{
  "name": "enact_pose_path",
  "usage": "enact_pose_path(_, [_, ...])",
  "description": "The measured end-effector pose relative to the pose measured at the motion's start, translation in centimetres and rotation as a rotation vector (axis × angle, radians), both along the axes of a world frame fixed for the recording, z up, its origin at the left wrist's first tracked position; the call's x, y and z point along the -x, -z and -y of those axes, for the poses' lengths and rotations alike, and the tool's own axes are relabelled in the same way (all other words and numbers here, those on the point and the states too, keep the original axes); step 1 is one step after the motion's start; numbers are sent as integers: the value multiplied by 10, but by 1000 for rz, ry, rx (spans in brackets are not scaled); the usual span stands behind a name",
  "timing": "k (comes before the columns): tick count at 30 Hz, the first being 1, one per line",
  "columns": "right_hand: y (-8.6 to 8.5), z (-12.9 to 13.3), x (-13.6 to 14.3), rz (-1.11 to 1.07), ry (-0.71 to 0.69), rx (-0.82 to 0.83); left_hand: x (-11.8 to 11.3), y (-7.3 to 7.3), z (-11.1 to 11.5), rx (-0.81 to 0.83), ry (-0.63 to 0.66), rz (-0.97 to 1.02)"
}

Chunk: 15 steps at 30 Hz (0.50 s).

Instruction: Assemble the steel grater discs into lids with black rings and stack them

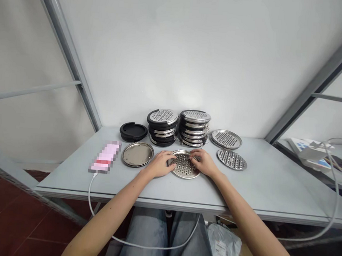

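Observation:
A round metal grater plate with rows of raised holes lies on the table in front of me. My left hand grips its left rim, thumb and fingers over the edge. At the upper right of the plate, my right hand has its curled fingers pressed on the metal; the fingertips are partly hidden. To the left lie shallow round metal trays, stacked. A loose perforated disc rests on the right, and behind it are stacked plates with similar holes.
Two tall stacks, the left stack and right stack, combine black rings and metal plates near the wall. Black rings sit beside them. A blurred-out phone trails a white cable over the table's front edge.

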State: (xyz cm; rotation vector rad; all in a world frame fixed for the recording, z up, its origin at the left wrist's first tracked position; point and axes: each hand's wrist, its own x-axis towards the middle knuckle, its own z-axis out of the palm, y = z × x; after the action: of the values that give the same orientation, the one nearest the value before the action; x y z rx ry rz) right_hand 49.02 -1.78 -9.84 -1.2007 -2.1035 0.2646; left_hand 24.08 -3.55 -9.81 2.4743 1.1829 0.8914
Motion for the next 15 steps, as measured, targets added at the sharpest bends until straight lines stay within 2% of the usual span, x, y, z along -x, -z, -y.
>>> enact_pose_path(9, [-3,2,0,-25,35,9,1,-1,1,20,-14,-21])
enact_pose_path(15, [-1,0,0,-10,-5,35,0,-4,3,26,-14,-19])
